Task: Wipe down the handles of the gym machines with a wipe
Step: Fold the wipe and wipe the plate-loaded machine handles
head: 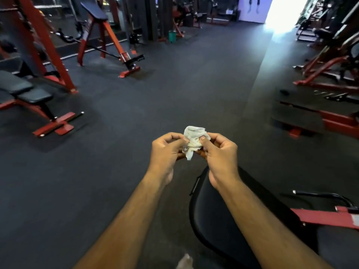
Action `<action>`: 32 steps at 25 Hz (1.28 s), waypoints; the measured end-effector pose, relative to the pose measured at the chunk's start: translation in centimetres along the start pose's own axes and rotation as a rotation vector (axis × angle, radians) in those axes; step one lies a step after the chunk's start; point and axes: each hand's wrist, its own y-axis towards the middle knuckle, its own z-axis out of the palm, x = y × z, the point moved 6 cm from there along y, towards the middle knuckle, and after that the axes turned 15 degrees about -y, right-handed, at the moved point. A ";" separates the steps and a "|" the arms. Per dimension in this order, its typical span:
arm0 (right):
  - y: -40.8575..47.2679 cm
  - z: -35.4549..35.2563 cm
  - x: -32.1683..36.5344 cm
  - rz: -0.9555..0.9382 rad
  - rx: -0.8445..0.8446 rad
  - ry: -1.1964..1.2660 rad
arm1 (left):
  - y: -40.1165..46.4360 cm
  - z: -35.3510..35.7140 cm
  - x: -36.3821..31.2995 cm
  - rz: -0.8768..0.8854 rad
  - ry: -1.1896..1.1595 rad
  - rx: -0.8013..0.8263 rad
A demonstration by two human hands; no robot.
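Both hands pinch the crumpled wipe (pixel 194 141) between them, left hand (pixel 167 150) and right hand (pixel 219 152) equally near; no handle within reach.

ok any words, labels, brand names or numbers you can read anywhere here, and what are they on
None can be read.
The crumpled wipe, held between the left hand and right hand, shows no print.
The far wall poster shows a figure but no legible text.
The green bin is too small and blurred to show any label.
The red machine frames and the black seat pad carry no visible markings.
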 end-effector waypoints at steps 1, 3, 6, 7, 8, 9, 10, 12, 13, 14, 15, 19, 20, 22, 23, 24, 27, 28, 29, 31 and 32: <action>2.6 0.4 0.0 -0.010 -0.025 -0.017 | 2.8 0.3 0.1 -0.007 0.028 0.018; 10.2 1.0 -1.0 -0.026 -0.102 0.007 | 10.7 1.7 1.3 -0.026 0.069 0.091; 16.5 1.1 -1.3 -0.047 -0.140 0.060 | 17.4 3.7 2.2 -0.044 0.088 0.168; 20.6 1.6 -1.6 -0.047 -0.141 0.061 | 21.8 4.5 3.0 -0.077 0.089 0.180; 24.0 2.2 -1.3 -0.033 -0.120 0.057 | 25.7 5.3 3.5 -0.118 0.086 0.187; 27.4 2.8 -0.9 -0.024 -0.096 0.042 | 29.4 6.1 3.7 -0.142 0.085 0.186; 30.5 3.2 -0.4 -0.026 -0.072 0.047 | 32.7 7.1 3.7 -0.148 0.076 0.197; 36.5 3.6 0.7 -0.011 -0.085 0.057 | 38.8 9.5 3.6 -0.147 0.068 0.219; 39.4 3.7 1.1 -0.006 -0.113 0.064 | 41.8 10.8 3.8 -0.161 0.053 0.231; 42.5 3.7 1.6 -0.005 -0.148 0.073 | 45.0 12.1 4.1 -0.176 0.037 0.252; 45.6 3.6 1.8 -0.004 -0.188 0.077 | 48.2 13.4 4.4 -0.189 0.032 0.279; 57.9 3.2 2.4 -0.012 -0.318 0.064 | 60.7 18.4 6.1 -0.211 0.056 0.418; 60.9 3.1 2.5 -0.013 -0.355 0.057 | 63.9 19.8 6.7 -0.225 0.070 0.460; 66.3 2.8 2.8 -0.001 -0.447 0.054 | 70.4 22.9 7.7 -0.245 0.125 0.553; 68.5 2.5 3.1 0.012 -0.492 0.059 | 73.2 24.7 8.1 -0.252 0.158 0.605; 70.6 2.0 3.7 0.019 -0.533 0.067 | 75.6 26.7 8.4 -0.265 0.182 0.661; 75.1 -0.5 5.1 0.048 -0.662 0.056 | 80.3 33.2 10.1 -0.334 0.199 0.803; 76.5 -1.9 5.5 0.052 -0.712 0.062 | 81.3 35.6 11.0 -0.368 0.188 0.857; 77.7 -3.6 5.7 0.050 -0.759 0.071 | 82.0 38.0 12.2 -0.395 0.174 0.909; 80.1 -7.4 6.1 0.042 -0.841 0.076 | 83.2 42.9 15.1 -0.441 0.155 0.982; 81.4 -9.5 6.2 0.029 -0.875 0.066 | 83.8 45.3 16.8 -0.455 0.153 1.005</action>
